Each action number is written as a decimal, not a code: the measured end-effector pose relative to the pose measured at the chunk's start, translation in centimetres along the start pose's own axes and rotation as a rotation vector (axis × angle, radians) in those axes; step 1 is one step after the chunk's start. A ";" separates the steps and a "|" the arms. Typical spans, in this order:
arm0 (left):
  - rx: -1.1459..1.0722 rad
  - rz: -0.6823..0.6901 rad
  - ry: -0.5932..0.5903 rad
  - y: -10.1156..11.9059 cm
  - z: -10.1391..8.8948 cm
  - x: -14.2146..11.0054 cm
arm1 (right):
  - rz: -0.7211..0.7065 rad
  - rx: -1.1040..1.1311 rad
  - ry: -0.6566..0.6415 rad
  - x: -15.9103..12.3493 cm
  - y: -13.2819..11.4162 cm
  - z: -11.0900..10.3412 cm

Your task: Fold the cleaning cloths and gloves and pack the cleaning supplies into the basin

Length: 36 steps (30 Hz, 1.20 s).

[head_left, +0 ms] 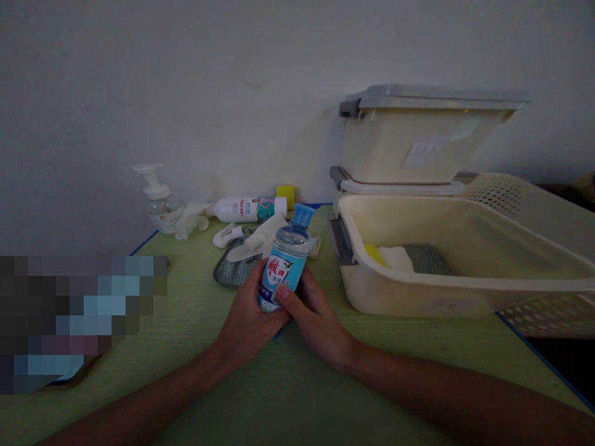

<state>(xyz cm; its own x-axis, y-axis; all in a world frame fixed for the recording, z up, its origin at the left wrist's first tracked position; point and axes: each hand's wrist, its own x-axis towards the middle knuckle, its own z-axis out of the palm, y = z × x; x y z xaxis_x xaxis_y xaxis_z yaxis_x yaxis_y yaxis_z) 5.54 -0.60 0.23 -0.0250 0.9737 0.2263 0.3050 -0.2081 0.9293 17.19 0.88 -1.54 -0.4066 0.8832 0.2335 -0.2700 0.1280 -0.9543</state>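
A clear bottle of dish soap (287, 260) with a blue cap and a blue label is held in front of me, tilted slightly to the right. My left hand (251, 310) wraps its lower left side. My right hand (320, 316) grips it from the right, with the thumb across the label. The fingers behind the bottle are hidden. Just beyond it on the table lie a grey-green cloth (232, 266) and a white glove-like item (253, 243). A white bottle (251, 209) with a pink and teal label lies on its side farther back.
On the right stands an open cream bin (418, 297) with a yellow item, a white item and a grey-green cloth (425, 259) inside. Behind it is a lidded bin (395, 145). A pump bottle (162, 207) and a yellow sponge (285, 195) stand near the wall. A blurred patch covers the left.
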 end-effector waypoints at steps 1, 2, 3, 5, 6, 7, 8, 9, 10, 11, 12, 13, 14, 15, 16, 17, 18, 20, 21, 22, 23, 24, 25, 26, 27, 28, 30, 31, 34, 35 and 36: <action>0.009 -0.009 0.006 0.0 0.1 0.0 | -0.004 0.014 -0.014 -0.1 -0.1 -0.1; 0.015 -0.019 0.014 0.1 0.1 -0.1 | -0.009 0.021 -0.025 -0.2 -0.2 -0.2; 0.018 -0.031 0.026 0.2 0.2 -0.2 | -0.014 0.022 -0.029 -0.3 -0.3 -0.3; 0.023 -0.050 0.056 0.3 0.3 -0.3 | -0.020 0.006 -0.020 -0.4 -0.5 -0.5; 0.030 -0.055 0.076 0.3 0.3 -0.3 | -0.018 -0.003 -0.011 -0.4 -0.6 -0.5; 0.043 -0.058 0.097 0.3 0.4 -0.3 | -0.013 -0.008 -0.001 -0.4 -0.7 -0.6; 0.059 -0.058 0.117 0.4 0.4 -0.3 | -0.009 -0.008 0.009 -0.4 -0.7 -0.7; 0.078 -0.057 0.129 0.4 0.4 -0.2 | -0.006 -0.003 0.015 -0.3 -0.7 -0.8; 0.096 -0.057 0.138 0.5 0.4 -0.1 | -0.007 0.004 0.018 -0.3 -0.6 -0.9; 0.114 -0.060 0.153 0.7 0.4 0.1 | -0.010 0.014 0.019 -0.3 -0.5 -0.9; 0.128 -0.065 0.172 1.1 0.3 0.3 | -0.007 0.028 0.020 -0.3 -0.4 -0.9; 0.138 -0.074 0.191 1.5 0.2 0.5 | 0.001 0.044 0.017 -0.3 -0.3 -0.9; 0.147 -0.086 0.213 2.1 0.2 0.8 | 0.019 0.065 0.016 -0.3 -0.3 -0.9; 0.151 -0.099 0.233 2.8 0.0 1.2 | 0.050 0.089 0.025 -0.4 -0.2 -0.9; 0.160 -0.111 0.245 3.7 -0.1 1.6 | 0.088 0.114 0.041 -0.4 -0.2 -0.8; 0.174 -0.110 0.250 4.6 -0.2 2.0 | 0.126 0.135 0.059 -0.5 -0.3 -0.7; 0.188 -0.099 0.246 5.5 -0.3 2.6 | 0.156 0.145 0.076 -0.6 -0.3 -0.6; 0.218 -0.045 0.195 7.4 -0.4 3.8 | 0.193 0.129 0.099 -0.9 -0.3 -0.5; 0.230 -0.006 0.149 8.4 -0.3 4.5 | 0.204 0.103 0.099 -1.0 -0.2 -0.4; 0.256 0.046 0.101 9.3 -0.2 5.1 | 0.214 0.074 0.098 -1.1 0.0 -0.3; 0.293 0.104 0.060 10.1 0.1 5.8 | 0.224 0.049 0.100 -1.2 0.3 -0.2; 0.340 0.156 0.019 11.0 0.5 6.4 | 0.228 0.034 0.105 -1.1 0.7 -0.2; 0.377 0.196 -0.026 11.8 1.0 6.9 | 0.224 0.031 0.104 -1.1 1.2 -0.1; 0.406 0.218 -0.081 12.6 1.6 7.4 | 0.220 0.029 0.105 -0.9 1.7 0.0; 0.426 0.231 -0.141 13.3 2.2 7.9 | 0.229 0.020 0.091 -0.6 2.2 0.0; 0.447 0.234 -0.206 14.0 2.9 8.3 | 0.266 -0.004 0.070 -0.3 2.5 0.1; 0.501 0.232 -0.327 14.9 4.2 9.1 | 0.397 -0.053 0.027 0.4 2.9 0.1; 0.526 0.234 -0.379 15.1 4.8 9.4 | 0.487 -0.064 -0.003 0.5 2.9 0.2; 0.537 0.228 -0.512 15.2 6.4 10.5 | 0.614 -0.037 -0.037 0.1 2.3 0.2; 0.512 0.201 -0.543 15.0 6.8 10.7 | 0.538 -0.032 0.008 -0.3 2.1 0.2; 0.475 0.157 -0.566 14.9 7.2 10.9 | 0.509 -0.022 0.017 -0.8 1.9 0.2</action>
<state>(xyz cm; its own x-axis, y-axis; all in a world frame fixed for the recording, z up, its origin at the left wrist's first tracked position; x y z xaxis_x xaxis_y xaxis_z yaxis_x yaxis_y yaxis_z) 16.67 7.62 14.40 0.5060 0.8615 0.0424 0.6454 -0.4108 0.6440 16.81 0.37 -3.54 -0.4678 0.8431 -0.2653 -0.0226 -0.3115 -0.9500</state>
